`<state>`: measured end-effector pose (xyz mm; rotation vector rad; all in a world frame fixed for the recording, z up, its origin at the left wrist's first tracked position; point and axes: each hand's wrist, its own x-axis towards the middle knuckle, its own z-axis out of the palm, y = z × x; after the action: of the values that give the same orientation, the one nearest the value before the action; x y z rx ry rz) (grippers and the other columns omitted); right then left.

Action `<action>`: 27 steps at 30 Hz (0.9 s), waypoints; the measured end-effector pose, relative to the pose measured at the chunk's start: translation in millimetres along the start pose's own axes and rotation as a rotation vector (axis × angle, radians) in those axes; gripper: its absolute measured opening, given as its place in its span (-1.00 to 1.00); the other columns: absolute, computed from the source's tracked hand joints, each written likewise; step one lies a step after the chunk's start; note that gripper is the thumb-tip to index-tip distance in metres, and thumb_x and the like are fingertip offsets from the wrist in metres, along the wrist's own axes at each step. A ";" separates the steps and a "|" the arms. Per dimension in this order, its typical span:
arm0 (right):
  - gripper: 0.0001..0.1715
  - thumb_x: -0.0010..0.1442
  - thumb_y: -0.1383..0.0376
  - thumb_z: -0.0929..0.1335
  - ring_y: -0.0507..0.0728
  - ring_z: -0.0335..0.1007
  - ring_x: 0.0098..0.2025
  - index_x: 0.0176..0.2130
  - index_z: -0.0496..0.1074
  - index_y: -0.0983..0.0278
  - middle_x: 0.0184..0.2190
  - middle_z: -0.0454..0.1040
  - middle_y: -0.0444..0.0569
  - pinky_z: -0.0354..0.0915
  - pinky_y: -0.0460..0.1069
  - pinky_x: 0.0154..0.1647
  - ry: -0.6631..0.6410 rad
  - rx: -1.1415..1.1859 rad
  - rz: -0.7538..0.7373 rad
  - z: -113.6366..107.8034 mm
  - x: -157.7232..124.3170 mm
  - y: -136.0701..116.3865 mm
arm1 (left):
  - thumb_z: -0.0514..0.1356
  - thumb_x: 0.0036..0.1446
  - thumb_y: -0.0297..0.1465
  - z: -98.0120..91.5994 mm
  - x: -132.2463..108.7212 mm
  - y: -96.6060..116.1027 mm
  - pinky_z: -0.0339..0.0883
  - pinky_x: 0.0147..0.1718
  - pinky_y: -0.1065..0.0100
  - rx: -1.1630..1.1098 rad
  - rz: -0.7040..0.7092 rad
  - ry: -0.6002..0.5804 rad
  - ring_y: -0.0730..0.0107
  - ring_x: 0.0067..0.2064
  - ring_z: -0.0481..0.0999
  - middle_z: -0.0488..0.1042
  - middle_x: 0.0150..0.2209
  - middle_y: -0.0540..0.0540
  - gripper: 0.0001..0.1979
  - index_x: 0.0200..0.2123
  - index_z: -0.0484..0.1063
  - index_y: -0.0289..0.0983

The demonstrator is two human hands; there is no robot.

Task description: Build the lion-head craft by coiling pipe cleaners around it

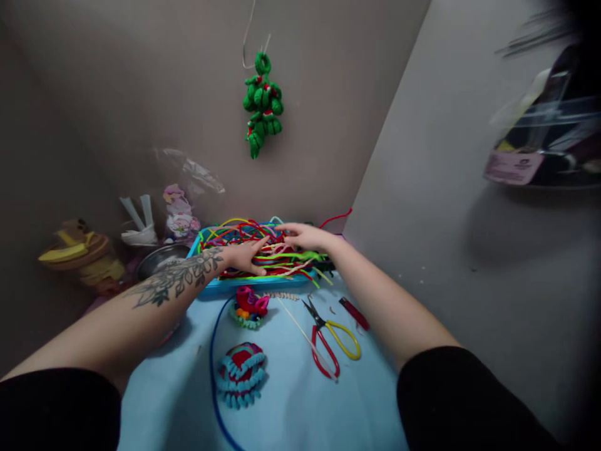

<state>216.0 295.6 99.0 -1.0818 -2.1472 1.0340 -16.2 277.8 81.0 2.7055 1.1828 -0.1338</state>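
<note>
Many coloured pipe cleaners (286, 266) lie tangled in a blue tray (220, 285) against the back wall. My left hand (245, 255) rests over the tray's middle, fingers spread among the stems. Just right of it, my right hand (305, 237) reaches over the back of the pile with its fingers apart. Neither hand clearly grips a stem. In front of the tray sit a small red and multicoloured pipe-cleaner piece (251, 305) and a rounder light-blue and red one (241, 374).
Scissors (323, 329) with red and yellow handles lie open right of centre, near a red lighter-like object (354, 313). A blue cord (212, 363) curves along the blue table (300, 413). A metal bowl (162, 257) and figurines stand left. A green ornament (263, 106) hangs on the wall.
</note>
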 end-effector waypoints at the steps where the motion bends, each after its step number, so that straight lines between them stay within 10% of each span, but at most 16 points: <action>1: -0.63 0.03 0.36 0.35 0.02 0.36 -0.41 -0.11 0.47 0.22 -0.43 0.50 -0.16 0.33 -0.05 -0.27 0.114 0.080 0.002 -17.5 -4.8 4.3 | 0.25 -0.09 -0.12 4.0 3.6 -2.1 0.19 0.04 0.21 0.020 -0.027 -0.034 0.02 0.19 0.25 0.11 0.25 -0.40 0.06 0.32 -0.32 -0.28; 6: -0.77 -0.04 0.48 0.27 0.00 0.33 -0.45 -0.40 0.48 0.29 -0.52 0.45 -0.14 0.31 -0.03 -0.27 0.682 0.129 0.136 -72.8 -28.5 45.0 | 0.26 -0.14 -0.36 15.2 11.3 10.5 0.32 -0.15 0.23 0.162 -0.138 -0.078 0.00 -0.02 0.47 0.36 0.08 -0.39 -0.03 0.31 -0.18 -0.25; 15: -0.78 -0.12 0.48 0.31 0.01 0.31 -0.49 -0.38 0.42 0.30 -0.56 0.43 -0.15 0.31 -0.03 -0.30 0.722 0.104 0.359 -53.7 -31.2 95.8 | 0.25 -0.13 -0.13 -25.0 -13.8 -32.4 0.36 -0.07 0.23 -0.389 -0.169 0.322 0.08 -0.01 0.44 0.43 0.02 -0.24 -0.22 0.14 0.17 -0.34; 21: -0.83 -0.08 0.46 0.30 0.04 0.36 -0.41 -0.41 0.42 0.28 -0.49 0.47 -0.13 0.30 -0.02 -0.24 0.629 -0.002 0.233 -25.3 -23.5 79.1 | 0.33 -0.34 0.05 -50.3 -36.9 -42.6 0.33 -0.01 0.19 -0.672 -0.161 0.378 0.00 0.01 0.42 0.50 -0.07 -0.21 -0.06 0.09 0.29 -0.36; 27: -0.60 -0.08 0.30 0.44 0.20 0.42 -0.13 -0.17 0.46 0.26 -0.18 0.52 0.04 0.27 0.00 -0.10 0.099 -0.505 0.034 16.1 -20.1 43.9 | 0.29 -0.30 0.09 -61.2 -50.6 -42.3 0.31 0.01 0.18 -0.637 -0.218 0.461 -0.03 0.04 0.39 0.53 -0.13 -0.18 -0.09 0.09 0.33 -0.32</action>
<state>234.6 289.6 51.9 -1.3616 -2.3756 0.4398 -81.1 282.1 143.1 2.0871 1.3371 0.7442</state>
